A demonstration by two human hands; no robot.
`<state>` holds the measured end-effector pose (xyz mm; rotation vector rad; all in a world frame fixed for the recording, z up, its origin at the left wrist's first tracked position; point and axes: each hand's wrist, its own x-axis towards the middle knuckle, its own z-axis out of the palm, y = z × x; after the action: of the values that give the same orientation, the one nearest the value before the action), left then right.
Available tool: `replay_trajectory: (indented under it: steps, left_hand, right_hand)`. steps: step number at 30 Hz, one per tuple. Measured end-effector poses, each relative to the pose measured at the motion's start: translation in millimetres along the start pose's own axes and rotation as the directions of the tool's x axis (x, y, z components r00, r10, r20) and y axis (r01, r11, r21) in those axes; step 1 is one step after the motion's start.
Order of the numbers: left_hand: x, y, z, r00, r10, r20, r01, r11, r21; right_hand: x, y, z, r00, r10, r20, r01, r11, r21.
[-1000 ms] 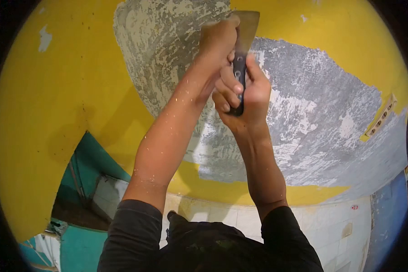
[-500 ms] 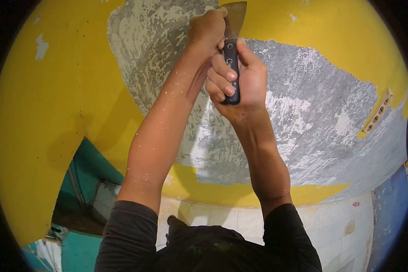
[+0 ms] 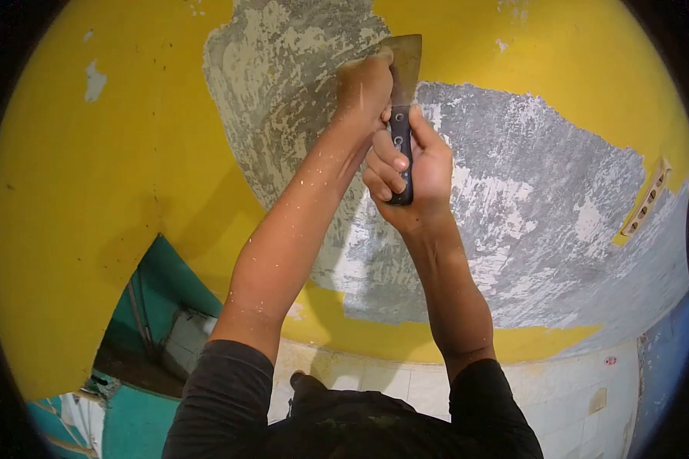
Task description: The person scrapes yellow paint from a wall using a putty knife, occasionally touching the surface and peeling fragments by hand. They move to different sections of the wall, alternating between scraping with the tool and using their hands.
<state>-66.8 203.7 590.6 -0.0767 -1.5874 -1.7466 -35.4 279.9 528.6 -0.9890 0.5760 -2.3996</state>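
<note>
A paint scraper (image 3: 401,157) with a black riveted handle and a wide metal blade is held against or close to the wall, blade pointing up. My right hand (image 3: 425,176) wraps round the handle, thumb along its side. My left hand (image 3: 365,86) is curled at the blade's left edge, its fingers closed on the metal; part of the grip is hidden behind the hand. Behind both hands lies a scraped grey and white patch (image 3: 505,191), bordered by yellow paint (image 3: 467,61). Pale flecks dot my left forearm.
A socket strip (image 3: 646,200) is fixed to the wall at the right. At lower left is a green-sided opening (image 3: 164,283) with things inside. White tiles (image 3: 543,386) run below the wall, and a blue surface (image 3: 662,382) stands at far right.
Both hands and the scraper have come down in the view, slightly lower against the wall. The whole view has shifted a little too. Both grips look the same.
</note>
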Motion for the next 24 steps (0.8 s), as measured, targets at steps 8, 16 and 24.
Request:
replay_trajectory:
  steps: [8, 16, 24]
  left_hand:
    - [17, 0, -3, 0.997, -0.005, 0.071, 0.001, 0.999, 0.052]
    - [23, 6, -5, 0.989, -0.078, 0.127, 0.066, 0.993, 0.099]
    - [23, 15, 2, 0.991, -0.051, 0.120, 0.052, 0.999, -0.001]
  right_hand:
    - [2, 6, 13, 0.997, -0.063, -0.033, 0.063, 0.998, -0.012]
    - [8, 13, 20, 0.988, -0.128, -0.088, 0.127, 0.992, -0.023]
    - [13, -1, 18, 0.994, -0.113, -0.016, 0.112, 0.993, -0.031]
